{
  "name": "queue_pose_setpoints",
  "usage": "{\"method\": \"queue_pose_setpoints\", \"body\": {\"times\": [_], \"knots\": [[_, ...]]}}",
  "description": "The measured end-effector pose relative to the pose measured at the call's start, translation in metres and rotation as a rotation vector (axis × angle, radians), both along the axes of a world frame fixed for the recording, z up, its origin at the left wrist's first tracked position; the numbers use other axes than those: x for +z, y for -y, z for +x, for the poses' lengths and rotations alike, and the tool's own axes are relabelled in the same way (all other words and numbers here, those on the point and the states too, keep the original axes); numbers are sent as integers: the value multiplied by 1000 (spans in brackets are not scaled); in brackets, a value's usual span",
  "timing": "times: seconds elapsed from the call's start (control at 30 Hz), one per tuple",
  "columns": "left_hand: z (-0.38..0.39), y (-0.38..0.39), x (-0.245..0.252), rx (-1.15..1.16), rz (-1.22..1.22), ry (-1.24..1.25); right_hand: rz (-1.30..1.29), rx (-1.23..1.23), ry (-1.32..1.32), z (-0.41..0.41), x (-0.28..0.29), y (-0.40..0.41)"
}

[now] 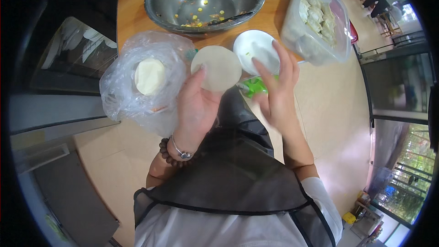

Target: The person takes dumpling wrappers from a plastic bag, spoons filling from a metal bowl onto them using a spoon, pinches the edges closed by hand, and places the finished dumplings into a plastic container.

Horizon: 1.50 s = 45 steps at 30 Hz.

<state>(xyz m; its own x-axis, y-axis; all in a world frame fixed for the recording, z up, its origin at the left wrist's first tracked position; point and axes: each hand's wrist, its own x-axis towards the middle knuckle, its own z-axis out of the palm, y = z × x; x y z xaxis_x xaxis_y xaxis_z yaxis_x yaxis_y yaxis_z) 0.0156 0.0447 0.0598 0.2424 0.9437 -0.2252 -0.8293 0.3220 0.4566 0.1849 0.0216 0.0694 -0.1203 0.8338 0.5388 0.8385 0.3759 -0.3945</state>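
Observation:
My left hand (200, 104) holds a round dumpling wrapper (221, 67) flat, with the thumb over its left edge. My right hand (279, 85) is raised with fingers apart, blurred, over the near side of a small white bowl (245, 46); nothing shows in it. A stack of round wrappers (150, 76) lies on a crumpled clear plastic bag (116, 85) to the left. Beyond stands a large steel mixing bowl (164, 3) with bits of filling and corn kernels (194, 17) at its bottom. A dark utensil (229, 18) rests inside against the rim.
A clear plastic tub (291, 31) of folded dumplings (313, 15) stands at the right edge of the wooden table (132, 13). A green packet (255, 85) lies below the white bowl. At far right, a person (380, 1) is near wooden stools (391, 29).

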Motion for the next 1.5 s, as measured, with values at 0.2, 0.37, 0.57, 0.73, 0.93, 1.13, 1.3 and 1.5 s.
{"method": "queue_pose_setpoints", "body": {"times": [0.2, 0.37, 0.57, 0.73, 0.93, 1.13, 1.3, 1.5], "knots": [[-1, -1, -2, 7, 54, -98, -144, -55, 128, 14, -19, -19], [5, 1, -10, -62, 34, -90, -42, 78, -22, -9, 2, -13], [7, 6, -8, -256, -3, -180, -135, 48, 93, 9, -6, -23], [0, -5, 0, -303, -103, 210, -267, -74, 229, 18, -17, -27], [-12, -9, -9, -422, -37, 391, -183, 328, 142, -22, 7, -16], [-34, -3, 17, -256, -44, 430, -10, 395, -22, 4, 46, -33], [-57, -4, 21, -159, 144, 410, -33, 307, 216, 9, 85, -140], [-81, -17, 17, 48, 264, 290, -804, 460, 444, -16, 78, -195]]}}
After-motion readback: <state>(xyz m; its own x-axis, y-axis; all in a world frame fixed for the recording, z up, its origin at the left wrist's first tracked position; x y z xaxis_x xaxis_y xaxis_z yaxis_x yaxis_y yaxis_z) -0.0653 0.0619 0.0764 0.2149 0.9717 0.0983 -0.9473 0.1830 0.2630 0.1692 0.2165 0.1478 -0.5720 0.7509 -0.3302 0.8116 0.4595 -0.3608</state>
